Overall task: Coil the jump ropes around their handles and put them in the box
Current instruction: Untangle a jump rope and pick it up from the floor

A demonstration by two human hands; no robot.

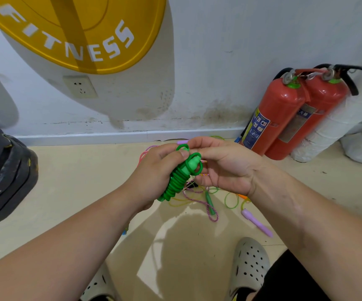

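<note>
Glossy floor (78,181); ribbed green rope coil (176,181).

Both hands (154,170) gripping coiled green rope (176,181)

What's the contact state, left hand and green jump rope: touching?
Touching. Head view: the left hand wraps its fingers round the coiled green jump rope, with its thumb on top.

Open floor (78,181) left of left hand (154,172), dark stack (1,170) far left. Tangled ropes (210,203) below right hand (225,168), extinguishers (284,118) farther right against wall (208,61).
</note>
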